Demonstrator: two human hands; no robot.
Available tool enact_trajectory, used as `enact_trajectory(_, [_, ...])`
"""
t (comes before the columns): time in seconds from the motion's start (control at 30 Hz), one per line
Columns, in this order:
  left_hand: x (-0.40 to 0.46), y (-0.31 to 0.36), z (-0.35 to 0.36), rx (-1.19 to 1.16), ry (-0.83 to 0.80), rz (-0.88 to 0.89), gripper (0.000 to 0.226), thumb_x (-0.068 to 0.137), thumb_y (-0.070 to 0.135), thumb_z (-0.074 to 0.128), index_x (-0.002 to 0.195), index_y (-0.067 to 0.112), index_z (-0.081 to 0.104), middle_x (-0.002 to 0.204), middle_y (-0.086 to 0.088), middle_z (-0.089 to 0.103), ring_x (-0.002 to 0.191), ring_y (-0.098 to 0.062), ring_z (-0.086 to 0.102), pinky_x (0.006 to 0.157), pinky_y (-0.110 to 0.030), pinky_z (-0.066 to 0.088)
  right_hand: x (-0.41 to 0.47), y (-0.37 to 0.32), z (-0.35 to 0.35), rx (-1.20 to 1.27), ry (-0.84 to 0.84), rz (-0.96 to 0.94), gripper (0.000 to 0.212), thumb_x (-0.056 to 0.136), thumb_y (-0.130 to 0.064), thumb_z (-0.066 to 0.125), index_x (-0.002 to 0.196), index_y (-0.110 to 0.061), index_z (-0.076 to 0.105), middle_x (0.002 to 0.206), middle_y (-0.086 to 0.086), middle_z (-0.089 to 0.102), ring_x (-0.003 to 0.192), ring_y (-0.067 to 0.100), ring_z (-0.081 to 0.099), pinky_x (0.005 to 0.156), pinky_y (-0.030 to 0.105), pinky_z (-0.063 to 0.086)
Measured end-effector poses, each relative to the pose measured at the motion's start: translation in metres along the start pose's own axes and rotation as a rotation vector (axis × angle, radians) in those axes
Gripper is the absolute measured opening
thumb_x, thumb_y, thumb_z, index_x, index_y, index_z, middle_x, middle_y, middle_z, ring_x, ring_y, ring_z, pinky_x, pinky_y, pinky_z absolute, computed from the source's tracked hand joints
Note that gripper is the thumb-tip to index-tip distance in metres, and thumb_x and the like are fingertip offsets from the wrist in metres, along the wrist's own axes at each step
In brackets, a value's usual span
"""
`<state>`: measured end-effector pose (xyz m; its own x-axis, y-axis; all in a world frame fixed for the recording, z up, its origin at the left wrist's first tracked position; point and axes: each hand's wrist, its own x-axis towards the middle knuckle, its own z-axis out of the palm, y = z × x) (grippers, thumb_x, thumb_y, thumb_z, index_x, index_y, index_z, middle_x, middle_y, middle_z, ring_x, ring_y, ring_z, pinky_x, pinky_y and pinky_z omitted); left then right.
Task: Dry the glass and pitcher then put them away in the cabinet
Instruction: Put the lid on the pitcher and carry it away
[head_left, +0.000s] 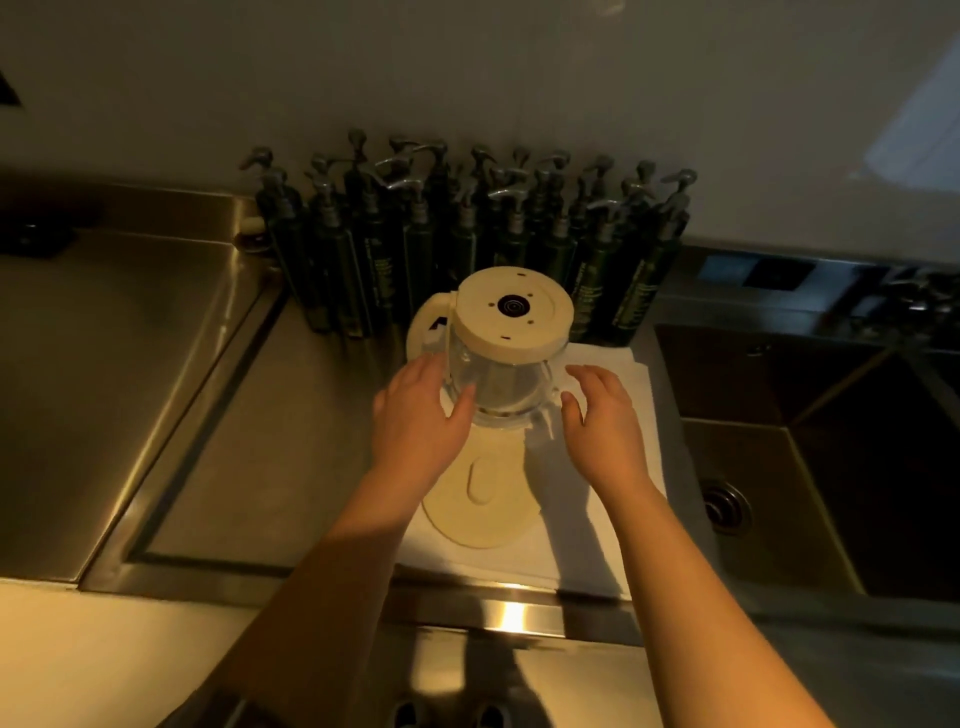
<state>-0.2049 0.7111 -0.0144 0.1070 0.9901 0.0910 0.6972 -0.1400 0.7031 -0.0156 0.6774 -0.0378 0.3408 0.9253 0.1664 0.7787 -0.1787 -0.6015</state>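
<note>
One pitcher (506, 353) stands upside down at the centre of the view, its cream base uppermost, its clear body below, its handle at 9 o'clock. It rests on one white towel (623, 519) spread on the steel counter (218, 441). One cream lid (480, 493) lies flat on the towel at 6 o'clock of the pitcher, just beside its rim.

Two hands observed. The left hand (415, 415) is at 8 o'clock of the pitcher, fingers straight, thumb and fingertips touching the glass wall; nothing grasped. The right hand (605, 415) is at 4 o'clock, fingers relaxed and spread, just beside the pitcher; contact cannot be confirmed, nothing grasped.

No glass identified in view.

At 12 o'clock, against the wall, stands a cluster of dark pump bottles (467, 234); roughly twenty, exact count not possible owing to overlap. One sink (810, 457) lies at 3 o'clock, with one drain (724, 506). One shoe pair (447, 717) shows at 6 o'clock.
</note>
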Motion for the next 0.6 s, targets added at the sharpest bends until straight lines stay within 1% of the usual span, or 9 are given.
enact_trajectory(0.07, [0.004, 0.003, 0.0, 0.023, 0.0, 0.008, 0.055, 0.096, 0.042, 0.049, 0.147, 0.027, 0.033, 0.152, 0.001, 0.035, 0.14, -0.02, 0.03, 0.113, -0.042, 0.026, 0.005, 0.002, 0.0, 0.019, -0.006, -0.008, 0.04, 0.098, -0.02, 0.046, 0.137, -0.016, 0.048, 0.143, 0.007, 0.044, 0.13, 0.023, 0.041, 0.107, 0.036, 0.035])
enact_trajectory(0.17, [0.016, -0.001, 0.003, 0.032, 0.019, 0.044, 0.052, 0.095, 0.043, 0.05, 0.143, 0.026, 0.039, 0.147, 0.001, 0.042, 0.136, -0.021, 0.036, 0.11, -0.041, 0.029, 0.011, 0.0, 0.001, 0.031, -0.009, -0.009, 0.041, 0.099, -0.022, 0.046, 0.139, -0.018, 0.046, 0.145, 0.006, 0.042, 0.132, 0.022, 0.04, 0.107, 0.034, 0.033])
enact_trajectory(0.23, [0.028, -0.008, 0.005, 0.061, 0.019, 0.076, 0.057, 0.093, 0.051, 0.048, 0.143, 0.025, 0.039, 0.144, 0.001, 0.045, 0.134, -0.02, 0.04, 0.109, -0.045, 0.034, 0.017, -0.002, -0.001, 0.067, -0.004, 0.012, 0.043, 0.099, -0.028, 0.045, 0.141, -0.019, 0.043, 0.146, 0.006, 0.04, 0.133, 0.022, 0.039, 0.107, 0.033, 0.033])
enact_trajectory(0.3, [0.041, -0.012, 0.005, 0.068, -0.001, 0.087, 0.069, 0.088, 0.063, 0.045, 0.144, 0.025, 0.035, 0.145, 0.001, 0.045, 0.133, -0.02, 0.042, 0.106, -0.049, 0.038, 0.024, -0.006, -0.002, 0.149, 0.009, 0.046, 0.049, 0.099, -0.037, 0.045, 0.144, -0.02, 0.038, 0.148, 0.007, 0.037, 0.133, 0.021, 0.038, 0.105, 0.031, 0.032])
enact_trajectory(0.37, [0.055, -0.011, 0.004, 0.06, -0.019, 0.078, 0.082, 0.081, 0.071, 0.047, 0.147, 0.027, 0.028, 0.148, 0.0, 0.04, 0.136, -0.021, 0.038, 0.107, -0.051, 0.037, 0.034, -0.011, -0.001, 0.213, 0.024, 0.069, 0.06, 0.095, -0.045, 0.049, 0.147, -0.018, 0.032, 0.149, 0.008, 0.034, 0.135, 0.022, 0.036, 0.104, 0.031, 0.031])
enact_trajectory(0.47, [0.077, -0.006, 0.003, 0.043, -0.071, 0.037, 0.103, 0.072, 0.075, 0.056, 0.152, 0.026, 0.014, 0.158, -0.004, 0.021, 0.144, -0.025, 0.021, 0.114, -0.051, 0.026, 0.055, -0.018, 0.003, 0.278, -0.008, 0.125, 0.077, 0.09, -0.051, 0.055, 0.15, -0.016, 0.024, 0.153, 0.01, 0.028, 0.138, 0.023, 0.031, 0.107, 0.033, 0.029])
enact_trajectory(0.53, [0.091, -0.003, 0.003, 0.042, -0.128, 0.004, 0.112, 0.069, 0.072, 0.064, 0.153, 0.025, 0.007, 0.161, -0.005, 0.011, 0.147, -0.024, 0.012, 0.117, -0.049, 0.02, 0.069, -0.023, 0.005, 0.319, -0.051, 0.155, 0.089, 0.082, -0.062, 0.058, 0.15, -0.016, 0.024, 0.152, 0.009, 0.03, 0.137, 0.024, 0.034, 0.11, 0.038, 0.032])
enact_trajectory(0.6, [0.102, -0.003, 0.003, 0.04, -0.187, -0.017, 0.118, 0.065, 0.069, 0.071, 0.153, 0.025, 0.005, 0.161, -0.005, 0.006, 0.148, -0.025, 0.008, 0.117, -0.049, 0.019, 0.081, -0.024, 0.007, 0.333, -0.088, 0.172, 0.098, 0.075, -0.071, 0.057, 0.15, -0.017, 0.024, 0.152, 0.009, 0.032, 0.136, 0.025, 0.037, 0.11, 0.045, 0.036])
